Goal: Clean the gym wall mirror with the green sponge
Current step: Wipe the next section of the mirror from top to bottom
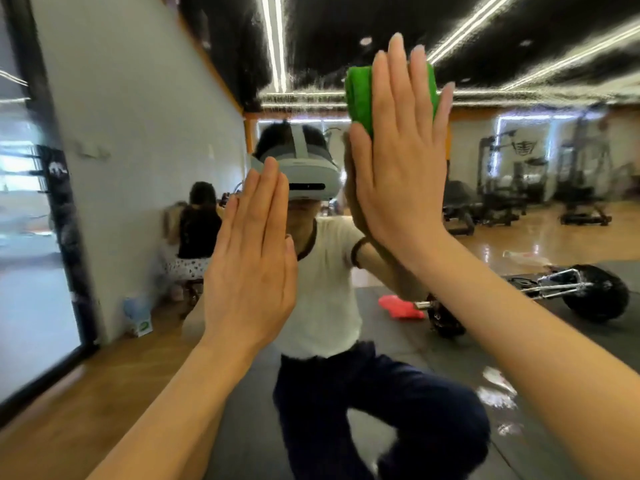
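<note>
Both forearms reach up from the bottom of the head view, the only view, toward the gym wall mirror, which fills nearly all of it. Right hand lies flat with straight fingers, pressing the green sponge against the glass high up and right of centre; nothing curls round the sponge. Left hand is flat and open too, lower and to the left, seemingly resting on the glass, holding nothing.

Risk, as I judge it: the sponge is held only by palm pressure, so easing off or a quick stroke on wet glass could let it slide out and drop. Streaks show across the upper glass; uneven pressure would likely leave more. The left palm may print smears on the glass where it rests.

Room: the dark frame marks the mirror's left edge, well apart from both hands. Rightward and downward the glass runs on unobstructed.
</note>
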Demonstrator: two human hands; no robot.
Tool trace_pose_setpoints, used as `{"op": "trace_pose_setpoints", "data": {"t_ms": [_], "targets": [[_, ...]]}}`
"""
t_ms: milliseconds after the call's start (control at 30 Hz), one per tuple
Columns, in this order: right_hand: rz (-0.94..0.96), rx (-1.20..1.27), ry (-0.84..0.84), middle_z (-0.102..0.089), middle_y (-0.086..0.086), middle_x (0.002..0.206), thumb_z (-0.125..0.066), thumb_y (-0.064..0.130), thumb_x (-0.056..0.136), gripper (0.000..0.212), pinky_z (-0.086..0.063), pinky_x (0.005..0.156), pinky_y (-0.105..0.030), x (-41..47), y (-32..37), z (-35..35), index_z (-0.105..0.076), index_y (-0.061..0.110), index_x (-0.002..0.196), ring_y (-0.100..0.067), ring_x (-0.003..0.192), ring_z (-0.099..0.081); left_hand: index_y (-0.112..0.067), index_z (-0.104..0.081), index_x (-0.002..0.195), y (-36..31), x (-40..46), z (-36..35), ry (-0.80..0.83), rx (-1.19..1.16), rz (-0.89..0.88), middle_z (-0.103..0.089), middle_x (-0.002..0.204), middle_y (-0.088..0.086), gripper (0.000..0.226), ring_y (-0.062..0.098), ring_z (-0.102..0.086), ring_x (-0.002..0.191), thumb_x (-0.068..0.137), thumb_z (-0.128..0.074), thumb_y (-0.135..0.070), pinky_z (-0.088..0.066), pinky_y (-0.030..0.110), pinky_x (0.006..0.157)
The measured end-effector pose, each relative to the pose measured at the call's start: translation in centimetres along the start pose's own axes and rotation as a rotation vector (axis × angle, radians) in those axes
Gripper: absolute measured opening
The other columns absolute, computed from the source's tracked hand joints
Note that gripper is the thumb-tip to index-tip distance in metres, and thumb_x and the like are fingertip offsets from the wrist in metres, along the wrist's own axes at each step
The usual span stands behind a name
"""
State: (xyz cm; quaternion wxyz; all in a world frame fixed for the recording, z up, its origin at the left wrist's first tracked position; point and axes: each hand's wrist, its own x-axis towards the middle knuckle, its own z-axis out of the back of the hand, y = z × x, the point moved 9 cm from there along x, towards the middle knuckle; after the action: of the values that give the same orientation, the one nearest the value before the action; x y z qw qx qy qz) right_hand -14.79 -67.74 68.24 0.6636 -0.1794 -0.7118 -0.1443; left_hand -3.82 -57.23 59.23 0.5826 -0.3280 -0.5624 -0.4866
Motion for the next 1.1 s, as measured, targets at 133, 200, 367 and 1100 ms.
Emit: {"op": "trace_pose_setpoints", "data": {"t_ms": [133, 200, 367, 1100], "targets": [[0.055, 0.001, 0.153, -0.014, -0.016, 0.166, -0.035, 0.028, 0.107, 0.059, 0.004, 0.125, -0.046, -10.7, 0.4, 0.6, -0.018, 0.003, 0.158, -0.03, 0.155, -0.006, -0.001, -0.019, 0.159, 0.0, -0.1, 0.1, -0.009, -0.007, 0.005, -0.012, 0.168, 0.012, 0.059, 0.018, -0.003, 0.156, 0.103, -0.034, -0.012, 0.001, 0.033, 0.127], [0.104, -0.031, 0.274, -0.004, -0.008, 0.169, -0.034, 0.031, 0.106, 0.06, 0.005, 0.126, -0.044, -17.6, 0.3, 1.5, -0.016, 0.007, 0.158, -0.026, 0.156, -0.002, -0.001, -0.019, 0.159, -0.1, 0.0, 0.1, -0.006, 0.0, 0.005, -0.013, 0.168, 0.013, 0.06, 0.018, -0.003, 0.155, 0.102, -0.034, -0.011, 0.001, 0.033, 0.127], [0.182, -0.055, 0.265, -0.019, -0.013, 0.165, -0.034, 0.032, 0.105, 0.058, 0.008, 0.125, -0.041, -12.6, -0.5, 1.4, -0.022, 0.005, 0.156, -0.024, 0.154, -0.003, 0.003, -0.023, 0.157, -0.1, 0.1, 0.3, 0.007, -0.008, 0.028, -0.018, 0.166, 0.018, 0.06, 0.027, -0.011, 0.155, 0.1, -0.037, -0.008, 0.002, 0.031, 0.127], [-0.069, 0.02, 0.089, -0.017, -0.017, 0.166, -0.031, 0.026, 0.108, 0.055, -0.001, 0.126, -0.05, -6.3, -6.1, 2.2, -0.022, 0.001, 0.157, -0.033, 0.155, -0.011, -0.001, -0.02, 0.159, -3.9, 0.4, -1.7, 0.009, 0.014, -0.015, -0.016, 0.167, 0.014, 0.058, 0.021, -0.006, 0.156, 0.104, -0.032, -0.017, -0.002, 0.035, 0.128]]}}
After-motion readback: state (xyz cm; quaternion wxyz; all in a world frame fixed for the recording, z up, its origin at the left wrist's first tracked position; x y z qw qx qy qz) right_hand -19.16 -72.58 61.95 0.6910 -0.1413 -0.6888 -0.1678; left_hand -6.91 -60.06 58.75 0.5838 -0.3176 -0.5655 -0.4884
